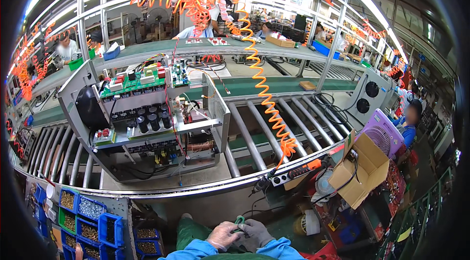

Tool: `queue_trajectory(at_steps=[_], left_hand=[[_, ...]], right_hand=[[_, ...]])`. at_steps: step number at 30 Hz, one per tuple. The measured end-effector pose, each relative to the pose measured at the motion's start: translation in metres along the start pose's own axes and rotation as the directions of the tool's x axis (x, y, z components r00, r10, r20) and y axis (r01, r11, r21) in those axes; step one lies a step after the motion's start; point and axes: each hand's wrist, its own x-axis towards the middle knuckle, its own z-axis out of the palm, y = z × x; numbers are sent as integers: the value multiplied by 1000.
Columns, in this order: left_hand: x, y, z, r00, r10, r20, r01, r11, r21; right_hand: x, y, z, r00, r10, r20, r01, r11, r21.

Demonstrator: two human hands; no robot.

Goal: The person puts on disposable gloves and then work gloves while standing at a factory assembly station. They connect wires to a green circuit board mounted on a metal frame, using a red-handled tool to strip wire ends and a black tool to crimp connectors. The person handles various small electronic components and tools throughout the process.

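One open metal electronics unit point(147, 137), left of centre, looks heavy, its boards fragile. At lower centre, the gloved right hand point(257, 234) curls its fingers on a small green loop point(243, 220); the left hand point(223, 235) is bent in against it — gripping or merely touching, I cannot tell. The loop seems light, perhaps pliable, best pinched at its exposed top; fingers hide its lower part — material unclear.
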Motion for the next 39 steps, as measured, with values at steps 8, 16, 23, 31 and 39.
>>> queue_trajectory(at_steps=[8,16,23,31,39], left_hand=[[1,11,-3,962,-154,225,144,988,62],[0,15,-4,754,-239,612,655,197,-730],[5,-42,9,697,-192,691,462,-618,-637],[42,59,-14,860,-300,413,414,-66,-908],[129,56,-47,901,221,374,412,-710,-572]], right_hand=[[-12,-6,0,986,-105,-131,34,888,-459],[-13,19,6,976,-213,34,216,955,-204],[-29,-2,16,962,-266,64,272,956,-108],[-26,-15,28,773,-624,119,627,720,-298],[-41,-96,37,753,-657,43,647,726,-232]])
